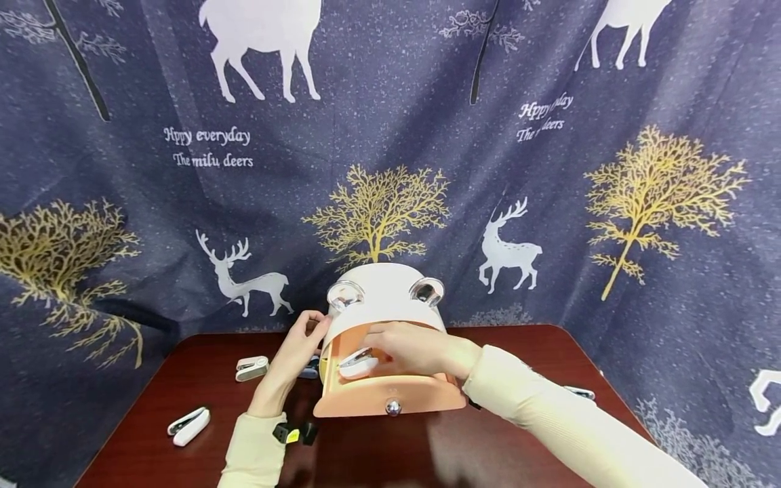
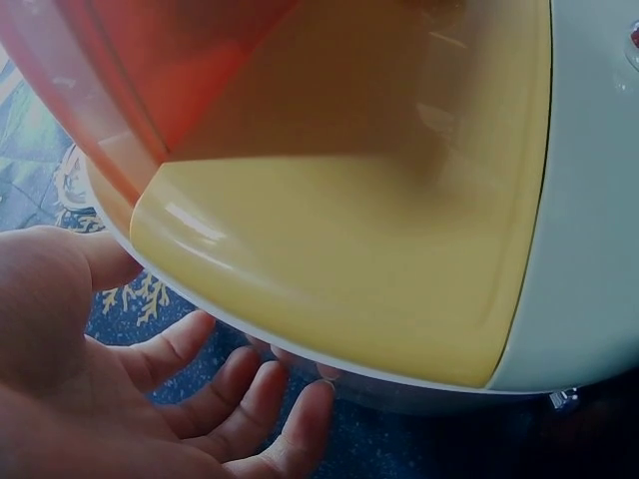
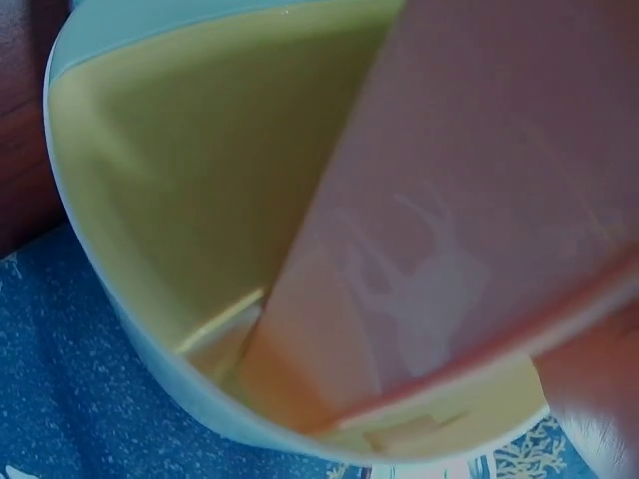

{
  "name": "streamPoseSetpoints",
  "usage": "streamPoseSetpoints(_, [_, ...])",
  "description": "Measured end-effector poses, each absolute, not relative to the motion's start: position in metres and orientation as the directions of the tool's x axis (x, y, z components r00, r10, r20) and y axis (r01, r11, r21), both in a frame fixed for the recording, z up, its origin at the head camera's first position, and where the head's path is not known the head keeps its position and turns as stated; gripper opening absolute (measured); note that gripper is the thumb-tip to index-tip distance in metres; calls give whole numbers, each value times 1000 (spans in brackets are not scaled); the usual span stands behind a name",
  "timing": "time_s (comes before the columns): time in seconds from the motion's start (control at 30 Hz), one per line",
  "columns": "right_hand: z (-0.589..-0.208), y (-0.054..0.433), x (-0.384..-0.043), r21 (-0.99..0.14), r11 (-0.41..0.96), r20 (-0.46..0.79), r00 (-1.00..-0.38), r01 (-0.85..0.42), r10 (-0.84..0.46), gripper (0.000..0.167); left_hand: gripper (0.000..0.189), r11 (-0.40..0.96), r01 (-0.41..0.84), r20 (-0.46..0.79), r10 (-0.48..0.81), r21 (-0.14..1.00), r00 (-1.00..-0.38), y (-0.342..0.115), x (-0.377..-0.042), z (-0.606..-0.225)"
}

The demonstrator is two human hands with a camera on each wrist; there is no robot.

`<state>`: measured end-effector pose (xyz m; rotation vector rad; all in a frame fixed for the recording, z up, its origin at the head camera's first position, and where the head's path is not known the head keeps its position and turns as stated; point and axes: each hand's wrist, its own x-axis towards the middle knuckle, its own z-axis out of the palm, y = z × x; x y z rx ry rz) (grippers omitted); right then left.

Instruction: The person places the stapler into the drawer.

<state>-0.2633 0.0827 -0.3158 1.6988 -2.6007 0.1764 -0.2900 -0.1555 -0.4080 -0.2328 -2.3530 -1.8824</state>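
A white rounded box (image 1: 386, 295) with two round chrome fittings stands at the table's middle. Its orange flap (image 1: 356, 405), with a silver knob, is lowered towards me. My right hand (image 1: 405, 344) reaches into the opening, fingers curled at the right end of a white stapler (image 1: 358, 364); its fingertips are hidden. At the box's left side, my left hand (image 1: 302, 342) touches the edge with its thumb, and its fingers are loosely bent along the rim in the left wrist view. The yellow interior (image 3: 200, 180) shows in the right wrist view.
A pale stapler (image 1: 252, 368) and a white stapler (image 1: 188, 426) lie on the dark red table (image 1: 146, 400) at left. A dark blue stapler (image 1: 309, 368) is partly behind my left wrist. Another stapler (image 1: 579, 392) lies beyond my right sleeve. A deer-print curtain (image 1: 390, 135) hangs behind.
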Motion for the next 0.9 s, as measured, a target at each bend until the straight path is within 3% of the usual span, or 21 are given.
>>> streamPoseSetpoints(0.23, [-323, 79, -267, -71, 404, 58, -408, -912, -911, 18, 33, 202, 177, 172, 44, 963, -984, -155, -289, -408])
streamPoseSetpoints(0.5, [-323, 79, -268, -89, 409, 81, -415, -908, -906, 20, 34, 204, 180, 175, 41, 962, -984, -155, -290, -408])
streamPoseSetpoints(0.63, [-321, 82, -266, -127, 412, 90, -424, -902, -901, 31, 34, 201, 186, 180, 45, 962, -983, -155, -291, -409])
streamPoseSetpoints(0.9, [-312, 91, -257, -269, 465, 94, -504, -843, -859, 50, 32, 194, 192, 187, 43, 962, -981, -156, -291, -409])
